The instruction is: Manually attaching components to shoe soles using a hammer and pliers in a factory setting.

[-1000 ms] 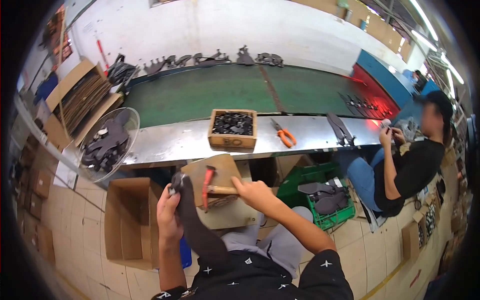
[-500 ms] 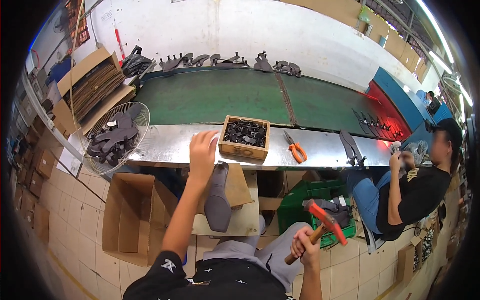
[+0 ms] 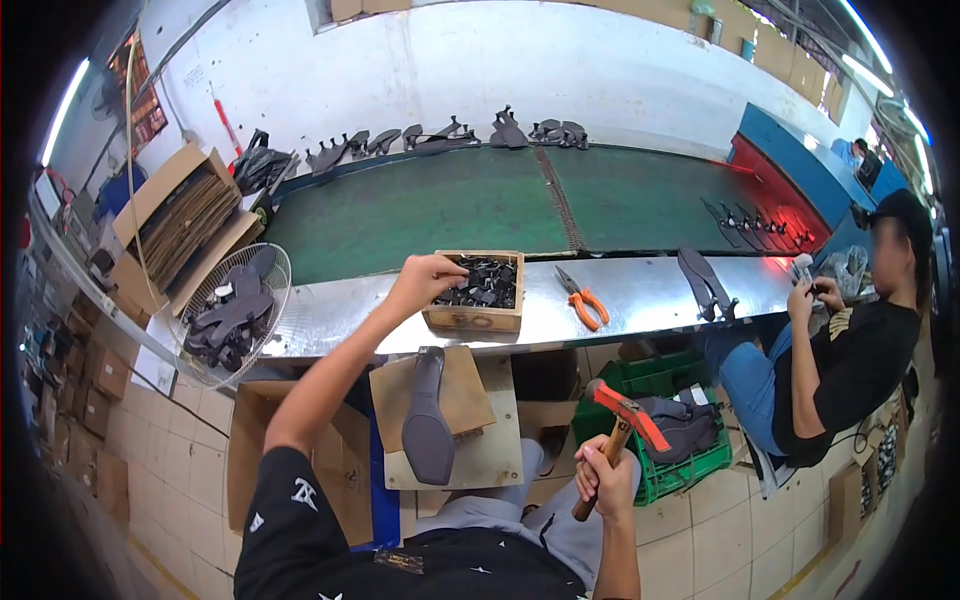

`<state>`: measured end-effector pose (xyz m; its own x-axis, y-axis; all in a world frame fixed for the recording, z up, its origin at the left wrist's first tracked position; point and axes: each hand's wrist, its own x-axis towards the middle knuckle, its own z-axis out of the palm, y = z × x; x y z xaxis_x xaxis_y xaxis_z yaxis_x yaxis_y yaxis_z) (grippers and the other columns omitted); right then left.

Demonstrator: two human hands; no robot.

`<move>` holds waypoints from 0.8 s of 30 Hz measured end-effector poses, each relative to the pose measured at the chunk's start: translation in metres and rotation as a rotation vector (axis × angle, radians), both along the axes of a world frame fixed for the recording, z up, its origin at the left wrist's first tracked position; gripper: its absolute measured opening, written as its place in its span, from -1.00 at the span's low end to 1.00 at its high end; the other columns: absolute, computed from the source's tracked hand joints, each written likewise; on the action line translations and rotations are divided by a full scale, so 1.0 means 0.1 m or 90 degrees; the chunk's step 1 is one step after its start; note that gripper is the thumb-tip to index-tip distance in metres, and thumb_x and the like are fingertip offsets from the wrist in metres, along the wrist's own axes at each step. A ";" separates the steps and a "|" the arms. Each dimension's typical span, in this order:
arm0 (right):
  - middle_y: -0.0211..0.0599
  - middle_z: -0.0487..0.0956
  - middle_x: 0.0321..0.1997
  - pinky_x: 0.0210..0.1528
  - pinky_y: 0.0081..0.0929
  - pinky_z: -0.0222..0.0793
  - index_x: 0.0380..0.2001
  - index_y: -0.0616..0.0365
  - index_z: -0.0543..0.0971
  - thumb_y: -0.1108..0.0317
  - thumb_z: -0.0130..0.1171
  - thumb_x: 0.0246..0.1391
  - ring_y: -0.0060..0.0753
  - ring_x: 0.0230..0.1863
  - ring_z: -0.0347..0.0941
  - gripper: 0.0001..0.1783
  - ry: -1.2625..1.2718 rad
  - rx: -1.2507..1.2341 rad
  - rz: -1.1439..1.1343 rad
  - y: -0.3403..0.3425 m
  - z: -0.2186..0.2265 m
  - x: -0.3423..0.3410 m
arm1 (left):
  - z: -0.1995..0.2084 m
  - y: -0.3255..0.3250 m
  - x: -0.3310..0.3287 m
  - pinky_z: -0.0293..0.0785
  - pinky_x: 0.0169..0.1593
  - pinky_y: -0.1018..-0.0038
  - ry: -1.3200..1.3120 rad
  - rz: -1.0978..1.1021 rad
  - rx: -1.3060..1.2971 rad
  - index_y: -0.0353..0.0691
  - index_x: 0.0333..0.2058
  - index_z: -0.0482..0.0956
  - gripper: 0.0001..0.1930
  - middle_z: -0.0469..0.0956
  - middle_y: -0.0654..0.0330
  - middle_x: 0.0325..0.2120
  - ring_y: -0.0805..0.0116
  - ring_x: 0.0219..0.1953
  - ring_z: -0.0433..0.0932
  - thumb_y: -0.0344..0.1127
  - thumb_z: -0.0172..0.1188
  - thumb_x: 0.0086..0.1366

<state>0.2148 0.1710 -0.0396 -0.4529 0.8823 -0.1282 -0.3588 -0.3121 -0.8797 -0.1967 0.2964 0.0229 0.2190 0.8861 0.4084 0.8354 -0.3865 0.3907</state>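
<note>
Small black parts fill the wooden box (image 3: pixel 478 292) on the metal worktop (image 3: pixel 640 300); left hand (image 3: pixel 428 274) is over its near-left corner w/ fingers pinched down into the pile, can't tell if a piece is gripped yet. Best to take one part only, lifting straight up so others don't spill over the rim, & keep the sole (image 3: pixel 428 418) flat on the board (image 3: pixel 470 420) at the lap, just below the worktop edge. Right hand (image 3: pixel 603 480) is closed round the hammer (image 3: pixel 620 425) handle, red head up & off to the side, well apart from sole; hold it there, clear of the left arm.
</note>
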 end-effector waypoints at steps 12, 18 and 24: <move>0.01 0.62 0.04 -0.64 -0.81 0.22 -0.03 0.32 0.55 0.46 0.23 0.18 -0.80 -0.60 0.37 -0.70 -0.047 0.356 0.020 0.05 1.08 -0.73 | 0.29 -1.91 1.76 0.47 -0.31 0.59 -1.254 -0.113 -0.370 -0.26 -0.14 0.59 -0.85 0.64 0.16 -0.28 0.50 -0.33 0.56 -0.35 0.22 0.38; 0.13 0.58 0.08 -0.48 -0.76 0.45 -0.07 0.30 0.54 0.55 0.29 0.11 -0.66 -0.42 0.53 -0.69 -0.033 0.387 0.034 -0.14 0.85 -1.00 | 0.07 -2.11 1.81 0.39 -0.33 0.60 -1.467 -0.184 -0.433 -0.25 -0.06 0.50 -0.76 0.55 0.29 -0.35 0.59 -0.36 0.47 -0.26 0.20 0.41; 0.08 0.61 -0.05 -0.62 -0.73 0.34 -0.17 0.33 0.57 0.64 0.20 0.10 -0.70 -0.61 0.40 -0.80 -0.020 0.369 0.042 -0.01 0.80 -1.26 | -0.35 -2.03 1.33 0.43 -0.18 0.63 -0.967 0.161 -0.077 -0.18 -0.04 0.40 -0.63 0.48 0.27 -0.22 0.59 -0.21 0.46 -0.32 0.36 0.27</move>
